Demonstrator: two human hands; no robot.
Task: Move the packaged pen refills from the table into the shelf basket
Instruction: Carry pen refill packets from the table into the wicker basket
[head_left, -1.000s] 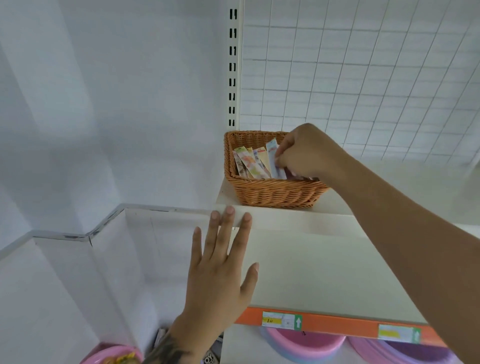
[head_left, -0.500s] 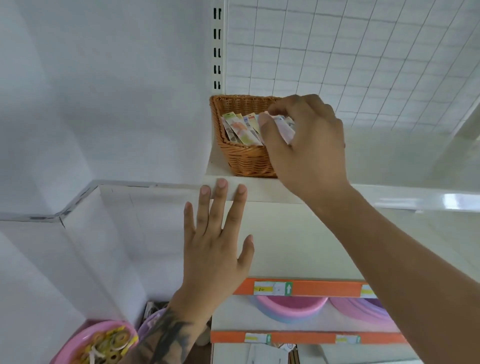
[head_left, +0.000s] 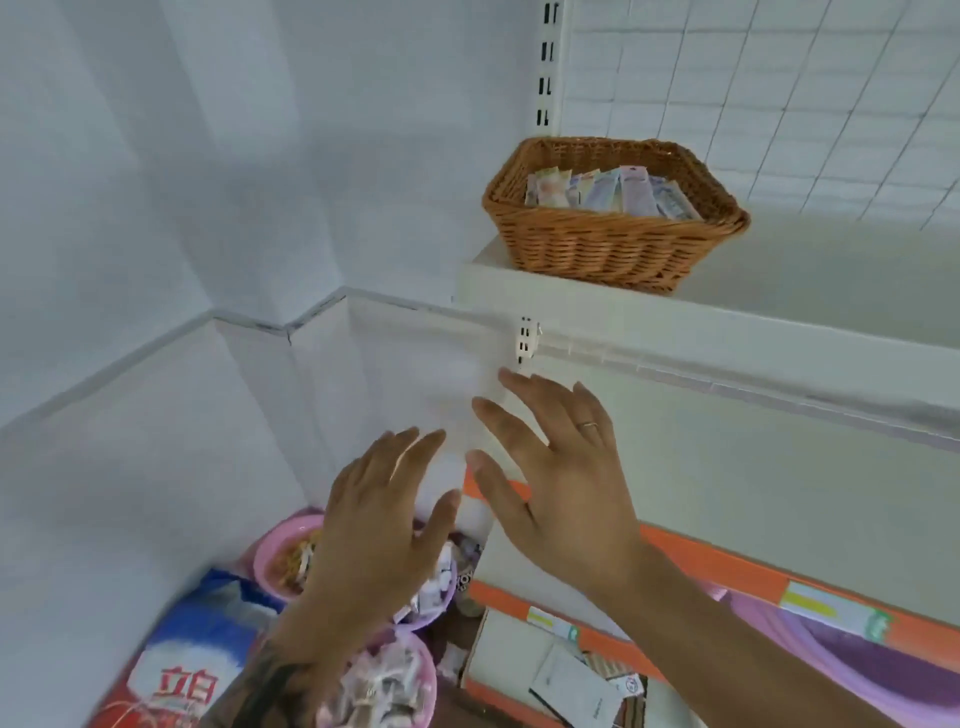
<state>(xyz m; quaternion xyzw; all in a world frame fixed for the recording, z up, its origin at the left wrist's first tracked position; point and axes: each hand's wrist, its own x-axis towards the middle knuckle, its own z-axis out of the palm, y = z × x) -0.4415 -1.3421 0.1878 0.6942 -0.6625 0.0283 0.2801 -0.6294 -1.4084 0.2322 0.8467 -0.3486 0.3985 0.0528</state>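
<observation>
Where the wicker basket (head_left: 608, 249) sits on the top shelf (head_left: 810, 291), pastel refill packets (head_left: 613, 193) lean in a row | left hand (head_left: 374, 530) and right hand (head_left: 566, 483) spread wide, holding nothing.

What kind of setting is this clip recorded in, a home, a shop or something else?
Most likely a small retail shop. White slotted shelving backed by a wire grid panel, orange shelf edge strips carrying price labels, and a wicker basket of packaged pen refills on the top shelf all point that way.
</observation>
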